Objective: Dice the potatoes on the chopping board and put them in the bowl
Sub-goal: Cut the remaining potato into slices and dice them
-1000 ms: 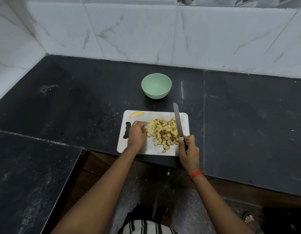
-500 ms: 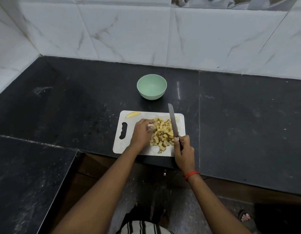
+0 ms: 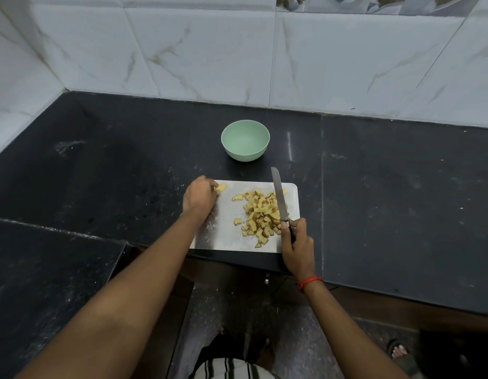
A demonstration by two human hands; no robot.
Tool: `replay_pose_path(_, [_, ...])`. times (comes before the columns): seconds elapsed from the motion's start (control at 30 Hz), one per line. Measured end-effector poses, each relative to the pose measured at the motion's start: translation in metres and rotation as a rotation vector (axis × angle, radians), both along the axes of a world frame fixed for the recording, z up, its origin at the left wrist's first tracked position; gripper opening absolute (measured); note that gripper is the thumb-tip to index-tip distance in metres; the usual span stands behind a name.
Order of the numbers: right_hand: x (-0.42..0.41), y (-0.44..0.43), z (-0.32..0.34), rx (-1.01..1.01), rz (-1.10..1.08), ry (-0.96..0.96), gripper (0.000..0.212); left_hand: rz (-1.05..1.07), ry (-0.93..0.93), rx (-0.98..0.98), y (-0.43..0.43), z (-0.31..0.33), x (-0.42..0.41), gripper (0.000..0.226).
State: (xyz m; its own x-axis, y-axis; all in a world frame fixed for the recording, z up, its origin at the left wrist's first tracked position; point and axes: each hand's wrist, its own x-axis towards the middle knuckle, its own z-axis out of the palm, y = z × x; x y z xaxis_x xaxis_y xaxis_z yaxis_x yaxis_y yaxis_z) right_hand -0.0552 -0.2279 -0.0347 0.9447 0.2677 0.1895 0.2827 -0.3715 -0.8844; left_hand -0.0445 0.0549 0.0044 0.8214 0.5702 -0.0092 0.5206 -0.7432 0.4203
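Reaching to the far left corner of the chopping board [image 3: 223, 233], the left hand [image 3: 199, 196] curls its fingertips onto one uncut potato wedge [image 3: 221, 188]; the right hand [image 3: 296, 244] grips the knife [image 3: 279, 198] beside the diced pile [image 3: 260, 214]. Dicing looks almost done. Next, that wedge needs bringing under the knife, then everything goes into the empty bowl [image 3: 245, 140] behind the board.
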Motion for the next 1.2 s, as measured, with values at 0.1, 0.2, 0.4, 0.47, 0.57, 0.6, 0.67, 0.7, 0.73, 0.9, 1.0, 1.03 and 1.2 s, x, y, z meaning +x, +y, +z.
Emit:
replay_pose_path(0.1, [-0.001,0.001,-0.001,0.003,-0.004,-0.006,0.013,0.131,-0.043,-0.212,-0.009,-0.003,-0.011,0.014])
replay_pose_path(0.2, [0.000,0.000,0.001,0.017,0.002,-0.005,0.013,0.174,-0.140,-0.385,-0.027,-0.011,-0.032,0.012])
replay_pose_path(0.4, [0.000,0.000,0.001,0.011,-0.013,0.013,0.015,0.051,-0.208,-0.352,-0.038,-0.028,-0.055,0.016])
replay_pose_path(0.47, [0.000,0.001,0.001,0.012,-0.015,0.034,0.016,-0.027,-0.199,-0.289,-0.041,-0.030,-0.056,0.014])
replay_pose_path(0.57, [-0.001,0.001,0.003,0.003,-0.025,0.051,0.018,-0.055,-0.173,-0.196,-0.047,-0.031,-0.055,0.013])
replay_pose_path(0.6, [-0.001,0.000,0.004,0.001,-0.029,0.052,0.018,-0.046,-0.162,-0.174,-0.049,-0.031,-0.054,0.014])
replay_pose_path(0.67, [-0.002,0.000,0.006,0.000,-0.029,0.057,0.017,-0.014,-0.165,-0.172,-0.052,-0.033,-0.055,0.014])
replay_pose_path(0.7, [-0.002,0.001,0.006,-0.002,-0.029,0.063,0.017,0.003,-0.179,-0.184,-0.053,-0.033,-0.056,0.013])
replay_pose_path(0.73, [-0.002,0.001,0.007,-0.004,-0.029,0.070,0.017,0.016,-0.188,-0.197,-0.054,-0.034,-0.056,0.013])
replay_pose_path(0.9, [-0.004,0.003,0.014,0.027,-0.050,0.119,0.018,-0.066,-0.223,-0.105,-0.050,-0.035,-0.058,0.017])
replay_pose_path(1.0, [-0.007,0.005,0.017,0.044,-0.081,0.119,0.019,-0.199,-0.275,0.078,-0.042,-0.040,-0.063,0.025])
replay_pose_path(1.03, [-0.008,0.005,0.017,0.038,-0.092,0.117,0.019,-0.230,-0.299,0.107,-0.040,-0.040,-0.064,0.024])
replay_pose_path(1.2, [-0.009,0.009,0.012,-0.001,-0.134,0.093,0.020,-0.482,-0.308,-0.050,-0.033,-0.042,-0.078,0.021])
